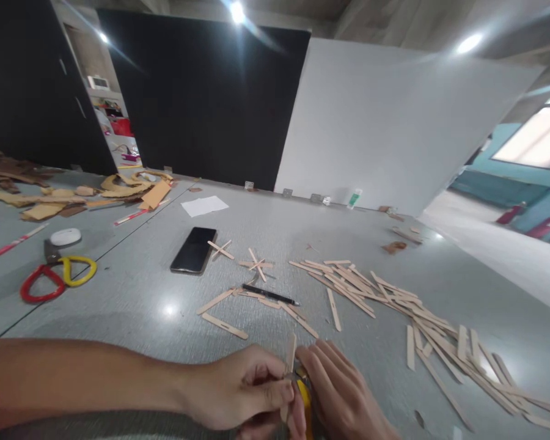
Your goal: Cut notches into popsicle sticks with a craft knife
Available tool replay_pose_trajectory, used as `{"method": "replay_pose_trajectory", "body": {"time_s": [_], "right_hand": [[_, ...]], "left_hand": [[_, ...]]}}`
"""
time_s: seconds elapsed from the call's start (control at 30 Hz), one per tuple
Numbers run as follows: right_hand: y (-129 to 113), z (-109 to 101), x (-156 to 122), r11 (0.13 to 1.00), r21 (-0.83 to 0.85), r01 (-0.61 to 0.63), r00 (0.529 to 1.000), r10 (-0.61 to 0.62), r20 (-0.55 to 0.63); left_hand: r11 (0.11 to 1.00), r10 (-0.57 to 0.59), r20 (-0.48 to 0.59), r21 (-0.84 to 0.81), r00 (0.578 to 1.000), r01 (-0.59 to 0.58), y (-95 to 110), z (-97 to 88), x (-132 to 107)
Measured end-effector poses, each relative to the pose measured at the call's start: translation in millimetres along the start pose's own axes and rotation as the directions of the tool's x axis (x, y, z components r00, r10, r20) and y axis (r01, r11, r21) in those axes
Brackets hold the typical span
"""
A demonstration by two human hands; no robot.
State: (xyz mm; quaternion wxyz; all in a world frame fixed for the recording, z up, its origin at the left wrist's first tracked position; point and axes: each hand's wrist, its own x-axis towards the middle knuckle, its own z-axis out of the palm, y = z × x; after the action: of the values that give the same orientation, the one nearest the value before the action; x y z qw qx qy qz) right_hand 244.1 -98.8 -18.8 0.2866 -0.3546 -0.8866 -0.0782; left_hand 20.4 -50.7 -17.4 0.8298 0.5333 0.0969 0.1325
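Note:
At the front edge of the view, my left hand (256, 388) pinches a wooden craft stick (291, 349), which stands nearly upright between thumb and fingers. My right hand (346, 391) is closed around a yellow-handled tool (305, 394) whose grey metal part meets the stick; the fingers hide most of it, so its kind is unclear. Just beyond my hands lie loose craft sticks (224, 326) and a black pen (270, 294). Two small groups of crossed sticks (256, 264) rest farther off.
A long pile of craft sticks (421, 318) stretches across the right side. To the left are a phone (194, 250), scissors (59, 275) with red and yellow handles, a white mouse (66, 236) and leather scraps (123, 186). White paper (205, 206) lies near the back panel.

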Motion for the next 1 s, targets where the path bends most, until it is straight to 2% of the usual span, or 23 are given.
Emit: {"method": "replay_pose_trajectory", "body": {"time_s": [0.37,0.63,0.87,1.0], "right_hand": [[5.6,4.0,1.4,0.991,0.111,-0.076,0.997,0.075,0.006],[0.3,3.1,-1.2,0.991,0.131,0.001,1.0,-0.003,0.015],[4.7,5.8,-5.1,0.992,0.11,-0.06,0.998,0.062,-0.01],[3.1,6.3,-3.7,0.99,0.141,-0.022,1.0,0.019,0.022]], "left_hand": [[1.0,-0.009,0.051,-0.017,0.999,0.009,0.4,-5.2,-1.5],[0.998,-0.058,0.079,0.017,0.995,0.057,-0.7,-6.0,-4.0],[0.999,-0.032,0.056,0.022,0.998,0.031,-1.7,-8.3,-3.2],[0.997,-0.059,0.055,0.049,0.997,0.057,-1.5,-6.2,-2.6]]}}
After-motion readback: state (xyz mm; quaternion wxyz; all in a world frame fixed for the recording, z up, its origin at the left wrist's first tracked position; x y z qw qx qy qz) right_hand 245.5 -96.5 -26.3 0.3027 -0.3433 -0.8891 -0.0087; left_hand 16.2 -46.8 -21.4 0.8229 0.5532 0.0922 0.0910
